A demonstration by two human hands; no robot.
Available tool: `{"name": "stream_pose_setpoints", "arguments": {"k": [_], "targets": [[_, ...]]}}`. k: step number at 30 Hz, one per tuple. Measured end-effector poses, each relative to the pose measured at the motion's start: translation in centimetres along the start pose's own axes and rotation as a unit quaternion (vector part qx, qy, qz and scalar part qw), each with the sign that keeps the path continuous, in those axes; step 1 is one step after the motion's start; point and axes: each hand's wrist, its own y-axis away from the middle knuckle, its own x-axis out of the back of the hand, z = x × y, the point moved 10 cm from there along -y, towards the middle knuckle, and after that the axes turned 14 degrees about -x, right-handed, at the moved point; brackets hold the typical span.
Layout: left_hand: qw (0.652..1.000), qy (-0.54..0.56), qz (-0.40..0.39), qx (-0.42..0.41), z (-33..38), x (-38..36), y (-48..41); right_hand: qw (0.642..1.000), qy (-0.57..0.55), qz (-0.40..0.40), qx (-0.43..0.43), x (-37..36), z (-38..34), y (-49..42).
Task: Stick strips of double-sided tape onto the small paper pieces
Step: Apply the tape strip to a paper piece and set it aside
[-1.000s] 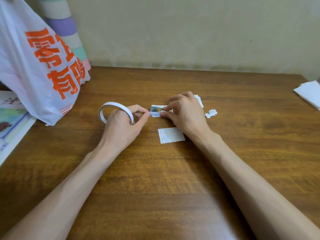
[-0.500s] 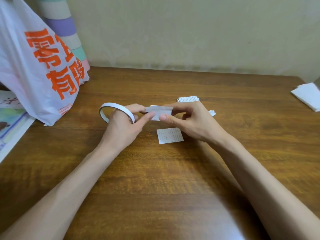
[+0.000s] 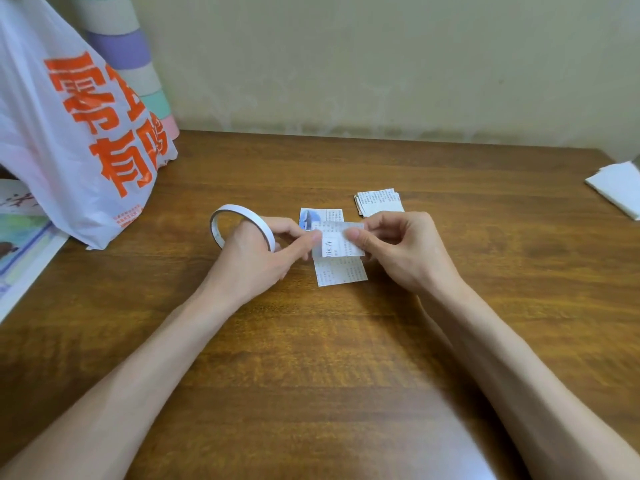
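Observation:
A small printed paper piece [image 3: 335, 241] is lifted just above the table, pinched at its left edge by my left hand [image 3: 256, 261] and at its right by my right hand [image 3: 405, 251]. A white roll of double-sided tape [image 3: 239, 216] hangs looped around my left hand's fingers. Under the held piece lies another printed paper piece [image 3: 341, 271]. A piece with a blue picture [image 3: 313, 216] lies just behind it. A small stack of paper pieces [image 3: 379, 201] sits farther back to the right.
A white plastic bag with orange characters [image 3: 76, 133] stands at the left on the wooden table [image 3: 311, 358], with a pastel striped roll [image 3: 135, 60] behind it. Printed sheets [image 3: 20, 244] lie at the left edge. White folded paper [image 3: 618, 187] lies at the far right.
My right hand lifted a paper piece off the table and both hands now hold it over the lower piece. The stack behind came into view.

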Motion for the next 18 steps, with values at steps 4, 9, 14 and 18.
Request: {"name": "stream_pose_setpoints", "arguments": {"k": [4,9,14,18], "targets": [[0.999,-0.032,0.029,-0.013,-0.3,1.5,-0.3,0.997,0.057,-0.025,-0.046,0.1,1.5,-0.5],[0.997,-0.066,0.039,-0.032,0.4,1.9,-0.2,0.994,0.096,-0.028,-0.05,-0.3,1.8,-0.7],[0.996,-0.077,0.03,-0.036,0.5,1.9,-0.3,0.991,0.125,-0.028,-0.048,-0.6,1.7,-0.6],[0.996,-0.075,0.031,-0.036,0.3,1.9,-0.3,0.99,0.13,-0.036,-0.044,-0.8,1.7,-0.5]]}}
